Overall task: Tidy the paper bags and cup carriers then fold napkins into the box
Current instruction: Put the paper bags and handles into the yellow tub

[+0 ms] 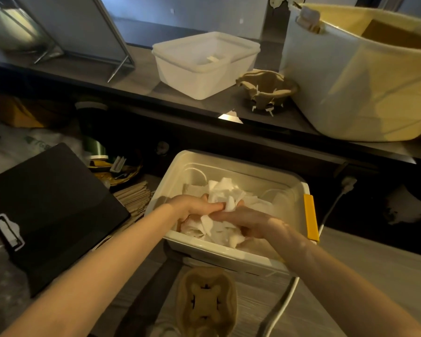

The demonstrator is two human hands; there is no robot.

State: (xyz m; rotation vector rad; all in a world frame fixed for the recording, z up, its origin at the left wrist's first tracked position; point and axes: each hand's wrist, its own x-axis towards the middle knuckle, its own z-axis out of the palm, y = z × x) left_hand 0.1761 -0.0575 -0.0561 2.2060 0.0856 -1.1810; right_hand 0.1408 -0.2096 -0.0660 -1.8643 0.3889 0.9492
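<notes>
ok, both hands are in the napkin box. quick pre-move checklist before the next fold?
1. Left hand gripping napkins: ok.
2. Right hand on the same bunch: ok.
3. Napkins folded flat: not ok, crumpled heap.
4. Napkin box open, yellow latch clear of the hands: ok.
5. Cup carriers tidied: not ok, one carrier in front of the box, another on the shelf.
6. Paper bags stowed: cannot tell.

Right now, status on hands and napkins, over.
Left hand and right hand both gripping napkins inside box. Nothing blocking.
</notes>
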